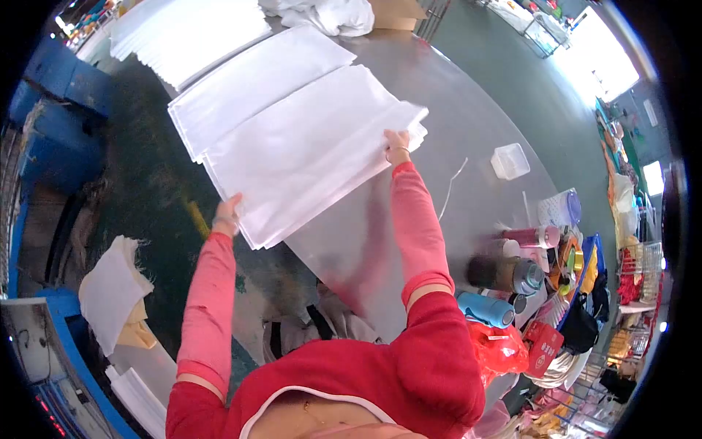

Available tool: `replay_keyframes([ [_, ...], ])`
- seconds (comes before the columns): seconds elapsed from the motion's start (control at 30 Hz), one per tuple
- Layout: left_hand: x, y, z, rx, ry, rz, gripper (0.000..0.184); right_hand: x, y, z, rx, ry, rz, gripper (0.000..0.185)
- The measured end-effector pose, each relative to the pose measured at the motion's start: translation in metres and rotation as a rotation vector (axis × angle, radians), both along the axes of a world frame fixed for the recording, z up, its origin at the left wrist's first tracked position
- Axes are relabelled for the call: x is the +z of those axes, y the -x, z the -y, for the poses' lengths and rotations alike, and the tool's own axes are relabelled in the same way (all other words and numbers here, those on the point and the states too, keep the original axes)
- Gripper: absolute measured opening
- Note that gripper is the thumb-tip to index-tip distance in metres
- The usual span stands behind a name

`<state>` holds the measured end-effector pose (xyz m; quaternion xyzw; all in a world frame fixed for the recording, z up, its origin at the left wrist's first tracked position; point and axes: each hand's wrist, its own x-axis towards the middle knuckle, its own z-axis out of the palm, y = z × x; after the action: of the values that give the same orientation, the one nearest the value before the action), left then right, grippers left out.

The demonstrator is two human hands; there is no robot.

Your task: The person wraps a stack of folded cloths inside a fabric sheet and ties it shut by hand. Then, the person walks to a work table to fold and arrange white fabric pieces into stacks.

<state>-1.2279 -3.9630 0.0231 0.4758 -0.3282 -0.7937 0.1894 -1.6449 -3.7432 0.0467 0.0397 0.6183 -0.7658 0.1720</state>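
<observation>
A stack of white cloth sheets lies at the near edge of the grey metal table. My left hand is closed on the stack's near left corner, which reaches past the table edge. At the right end, my right hand grips the sheets' edge, where several layers fan out. Both thumbs show on top; the fingers underneath are hidden. Another white stack lies just beyond, partly under the one in my hands.
Farther back are a larger white pile, bunched white cloth and a cardboard box. A clear plastic tub sits to the right. Bottles, including a blue one, crowd the near right. Blue machinery stands left.
</observation>
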Motion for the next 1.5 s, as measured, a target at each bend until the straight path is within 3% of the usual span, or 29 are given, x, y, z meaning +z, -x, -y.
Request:
replay_keyframes([
  [0.07,0.016,0.015,0.024,-0.088,0.417,0.076,0.032,0.038,-0.006,0.007,0.086,0.002,-0.321,0.04],
  [0.1,0.053,0.024,0.017,-0.115,0.538,0.062,0.038,0.064,-0.015,0.006,0.111,0.065,-0.393,0.038],
  [0.27,0.179,0.021,-0.095,-0.049,0.501,-0.254,0.038,0.175,-0.072,-0.085,0.062,0.278,-0.484,0.036],
  [0.3,0.185,0.012,-0.122,-0.049,0.43,-0.351,0.035,0.185,-0.082,-0.115,0.001,0.267,-0.492,0.036],
  [0.37,0.173,-0.01,-0.17,-0.154,0.62,-0.235,0.034,0.184,-0.093,-0.173,-0.179,0.233,-0.539,0.038],
  [0.43,0.153,-0.027,-0.221,-0.334,0.587,-0.121,0.033,0.163,-0.095,-0.227,-0.297,0.134,-0.542,0.044],
  [0.5,0.105,-0.04,-0.265,-0.458,0.245,-0.152,0.034,0.113,-0.087,-0.275,-0.396,-0.012,-0.494,0.051],
  [0.57,0.056,-0.042,-0.3,-0.458,0.212,-0.064,0.033,0.045,-0.081,-0.313,-0.366,-0.763,-0.508,0.06],
  [0.63,-0.01,-0.057,-0.314,-0.629,0.278,0.296,0.033,-0.004,-0.086,-0.328,-0.158,-1.417,-0.435,0.066],
  [0.67,-0.011,-0.056,-0.319,-0.482,0.194,0.32,0.031,-0.02,-0.087,-0.331,-0.002,-1.712,-0.361,0.069],
  [0.77,-0.012,-0.061,-0.312,-0.563,0.141,0.228,0.032,-0.035,-0.083,-0.342,0.001,-1.545,-0.436,0.069],
  [0.83,-0.013,-0.061,-0.316,-0.524,0.133,0.258,0.03,-0.029,-0.086,-0.34,-0.022,-1.638,-0.36,0.065],
  [0.9,-0.015,-0.06,-0.318,-0.508,0.16,0.256,0.029,-0.017,-0.092,-0.33,-0.062,-1.788,-0.475,0.062],
  [0.97,-0.018,-0.062,-0.32,-0.514,0.211,0.226,0.029,-0.012,-0.102,-0.32,-0.116,-1.982,-0.796,0.059],
  [1.07,-0.025,-0.067,-0.324,-0.529,0.293,0.265,0.027,-0.002,-0.116,-0.306,0.327,-1.801,-0.719,0.059],
  [1.17,-0.005,-0.061,-0.321,-0.527,0.337,0.169,0.031,-0.032,-0.114,-0.318,0.174,-1.768,-0.788,0.062],
  [1.3,-0.003,-0.061,-0.319,-0.564,0.291,0.283,0.03,-0.025,-0.119,-0.313,0.209,-1.815,-0.72,0.062],
  [1.33,-0.001,-0.065,-0.313,-0.672,0.218,0.287,0.032,-0.031,-0.12,-0.313,0.18,-1.817,-0.769,0.064],
  [1.43,-0.013,-0.091,-0.298,-0.64,0.011,0.086,0.032,-0.029,-0.168,-0.285,0.404,-1.784,-1.014,0.067],
  [1.5,-0.021,-0.124,-0.283,-0.517,-0.065,0.015,0.029,-0.011,-0.243,-0.238,0.67,-1.594,-1.063,0.07],
])
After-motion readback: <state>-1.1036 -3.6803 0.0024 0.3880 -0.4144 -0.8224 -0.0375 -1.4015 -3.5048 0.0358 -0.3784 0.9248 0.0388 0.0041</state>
